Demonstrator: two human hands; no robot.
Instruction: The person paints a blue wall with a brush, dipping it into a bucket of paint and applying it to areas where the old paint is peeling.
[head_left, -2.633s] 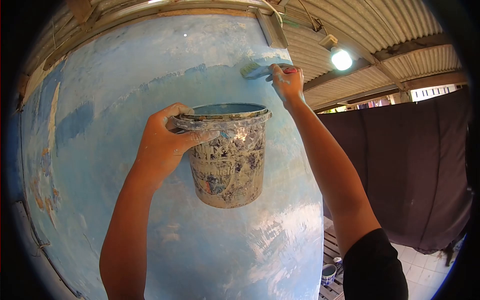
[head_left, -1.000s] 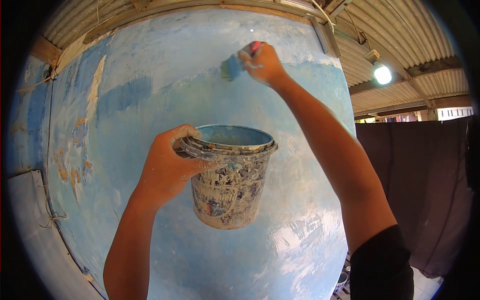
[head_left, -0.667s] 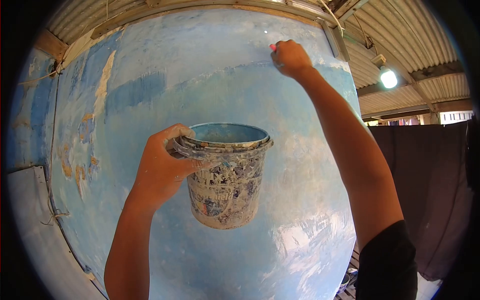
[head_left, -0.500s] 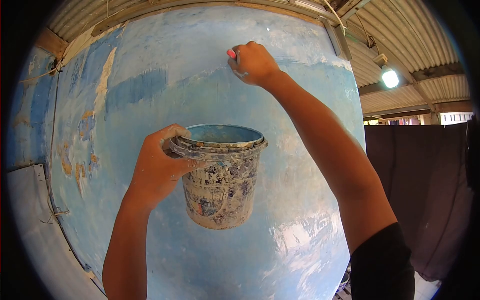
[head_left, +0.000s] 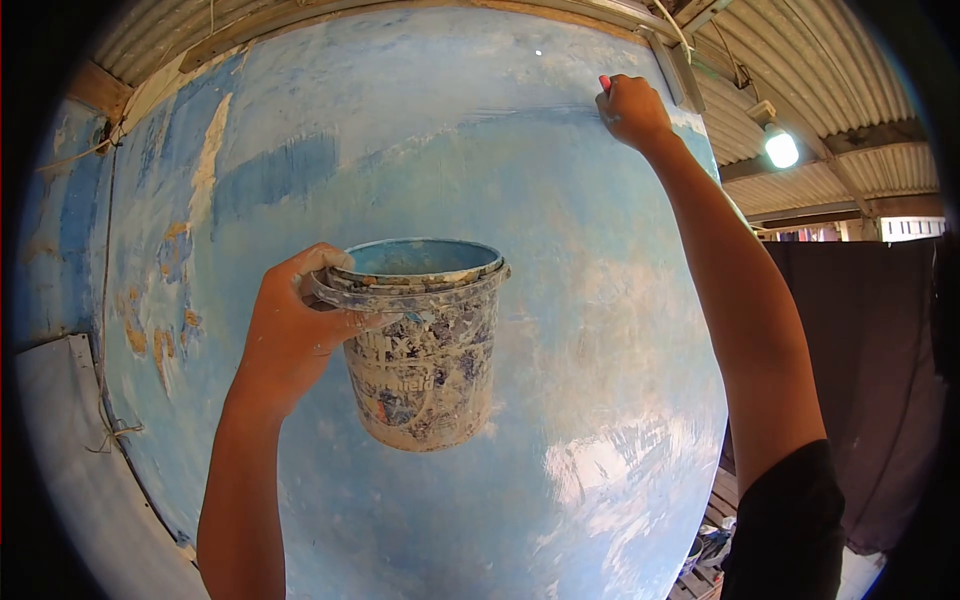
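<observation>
My left hand (head_left: 290, 325) grips the rim of a paint bucket (head_left: 425, 375), thumb outside below the lip and fingers over the edge. The bucket hangs nearly upright in front of the wall, crusted with dried paint, its inside coated blue. My right hand (head_left: 636, 110) is raised to the upper right part of the blue wall (head_left: 480, 190), closed around a paintbrush with a red handle (head_left: 604, 83). Only the handle's end shows; the bristles are hidden behind the hand. Streaky strokes lie on the wall just left of that hand.
Peeling patches (head_left: 165, 300) mark the wall's left side. Wooden beams and a corrugated roof (head_left: 810, 70) run overhead, with a lit bulb (head_left: 780, 148) at the right. A dark cloth (head_left: 840, 380) hangs beyond the wall's right edge. A thin cable (head_left: 103, 270) runs down the left corner.
My right hand has swept to the right along the upper wall with the paintbrush, and a streaky band now shows behind it. The bucket in my left hand has shifted slightly left.
</observation>
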